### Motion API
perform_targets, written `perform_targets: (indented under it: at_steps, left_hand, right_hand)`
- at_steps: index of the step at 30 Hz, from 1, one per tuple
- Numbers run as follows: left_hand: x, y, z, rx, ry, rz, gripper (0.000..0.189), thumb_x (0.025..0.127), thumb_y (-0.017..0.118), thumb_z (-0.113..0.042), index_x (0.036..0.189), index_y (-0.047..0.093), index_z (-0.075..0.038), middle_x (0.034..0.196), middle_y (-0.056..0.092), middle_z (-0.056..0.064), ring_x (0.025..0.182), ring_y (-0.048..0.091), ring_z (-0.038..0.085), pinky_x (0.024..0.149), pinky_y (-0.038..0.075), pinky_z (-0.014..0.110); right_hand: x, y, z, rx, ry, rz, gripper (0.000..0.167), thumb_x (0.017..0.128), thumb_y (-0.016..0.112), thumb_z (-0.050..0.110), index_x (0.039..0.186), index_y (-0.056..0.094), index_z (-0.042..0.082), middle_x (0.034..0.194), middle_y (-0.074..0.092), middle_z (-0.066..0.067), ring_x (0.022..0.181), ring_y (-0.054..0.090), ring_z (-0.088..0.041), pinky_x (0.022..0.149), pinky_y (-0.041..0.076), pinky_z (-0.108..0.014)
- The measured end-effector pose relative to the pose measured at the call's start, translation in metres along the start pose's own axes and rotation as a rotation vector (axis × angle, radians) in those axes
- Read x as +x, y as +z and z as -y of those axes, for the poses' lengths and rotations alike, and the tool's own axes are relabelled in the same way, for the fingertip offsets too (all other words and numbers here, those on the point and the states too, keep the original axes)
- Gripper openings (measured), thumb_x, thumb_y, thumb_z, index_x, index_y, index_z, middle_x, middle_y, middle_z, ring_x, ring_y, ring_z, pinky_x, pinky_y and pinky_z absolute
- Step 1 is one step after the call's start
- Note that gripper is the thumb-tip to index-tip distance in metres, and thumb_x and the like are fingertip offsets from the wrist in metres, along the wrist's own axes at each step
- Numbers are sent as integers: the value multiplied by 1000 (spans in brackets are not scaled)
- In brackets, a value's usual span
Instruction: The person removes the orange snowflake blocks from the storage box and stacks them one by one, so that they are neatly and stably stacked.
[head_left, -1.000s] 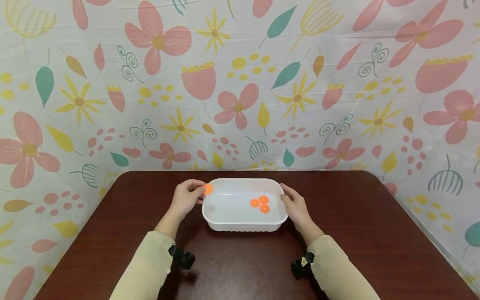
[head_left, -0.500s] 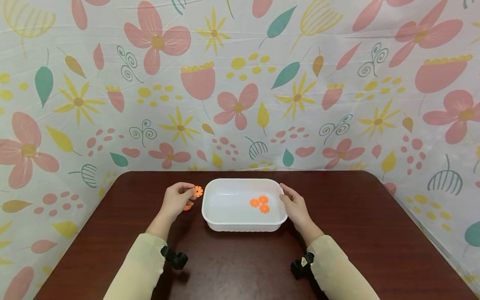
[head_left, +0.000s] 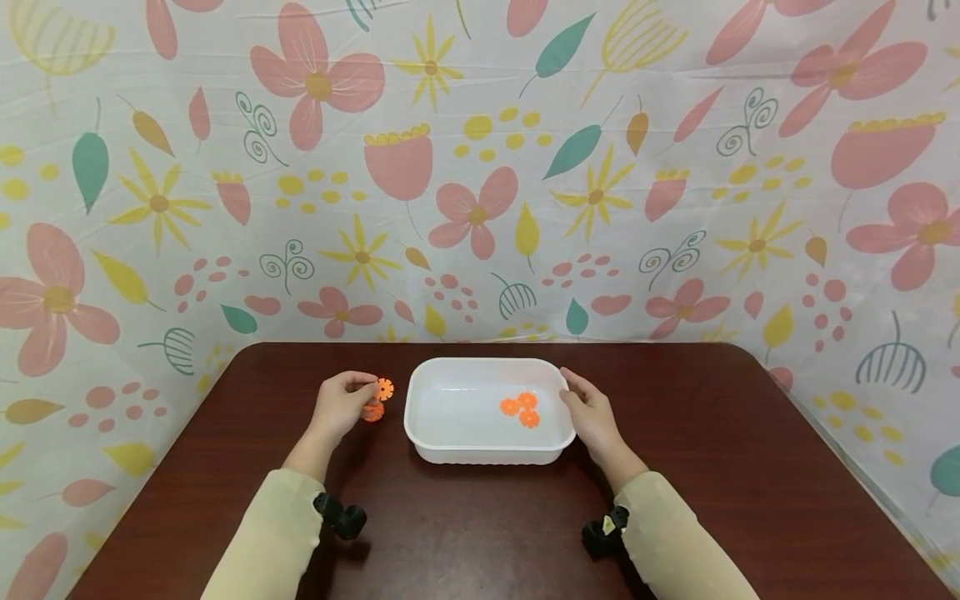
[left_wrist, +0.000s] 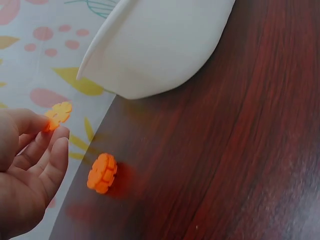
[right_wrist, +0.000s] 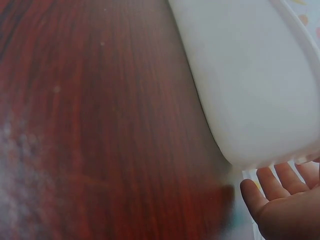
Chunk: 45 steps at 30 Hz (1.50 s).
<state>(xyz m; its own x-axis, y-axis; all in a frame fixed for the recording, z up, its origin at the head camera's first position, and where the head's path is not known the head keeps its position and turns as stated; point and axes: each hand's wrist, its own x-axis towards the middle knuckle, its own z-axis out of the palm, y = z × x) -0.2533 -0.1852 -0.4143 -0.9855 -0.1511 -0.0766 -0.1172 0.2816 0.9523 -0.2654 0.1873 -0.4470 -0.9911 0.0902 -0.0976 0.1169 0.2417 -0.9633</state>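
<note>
Over the dark-red wood-grain table (head_left: 468, 533), note the right hand (head_left: 592, 412) clamped on the right end of a white, oblong, plastic-looking tray (head_left: 457, 425), best braced level. Then see the left hand (head_left: 340, 406), near a thick orange scalloped piece (left_wrist: 102, 173), pinching an orange, notched, plastic-looking disc (left_wrist: 61, 112) left of the tray, best held by its edge.

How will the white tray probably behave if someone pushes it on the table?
The white tray would probably slide rather than tip, since it is low and wide. It looks fairly stiff: its walls hold an even shape. The orange pieces inside may shift, as they lie on its glossy floor.
</note>
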Motion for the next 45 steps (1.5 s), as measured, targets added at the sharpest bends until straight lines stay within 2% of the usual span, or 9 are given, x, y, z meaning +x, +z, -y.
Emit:
perform_targets:
  at_steps: [8,13,22,34,45]
  left_hand:
    - [0,-9,5,63,-30,8,25,93,60,-16,111,63,0,94,63,12,75,63,17,68,58,29]
    - [0,-13,9,85,-41,8,26,93,61,-16,112,63,1,96,63,13,77,64,19,65,57,26]
    - [2,-16,16,77,-65,12,25,93,58,-12,112,63,4,99,65,17,72,64,13,63,57,27]
    - [2,-15,25,69,-123,7,25,95,55,-10,114,63,3,106,62,19,72,63,12,63,57,28]
    - [1,-12,28,53,-130,-16,23,93,56,-7,112,62,5,105,62,20,67,61,9,60,57,26]
  right_hand:
    - [0,-1,2,16,-2,13,46,99,44,16,144,40,14,149,37,-13,132,43,-28,104,42,-44]
    - [0,-1,2,14,-2,16,46,99,44,16,144,40,14,149,38,-13,130,44,-28,103,43,-43]
    - [0,-1,1,12,-9,15,45,99,44,17,144,40,14,147,39,-14,129,46,-28,103,43,-43]
    - [0,0,1,11,-11,9,46,99,44,17,144,40,14,148,39,-14,130,45,-28,104,42,-44]
    - [0,0,2,10,-1,9,46,98,44,16,144,40,13,148,39,-14,131,44,-28,105,41,-44]
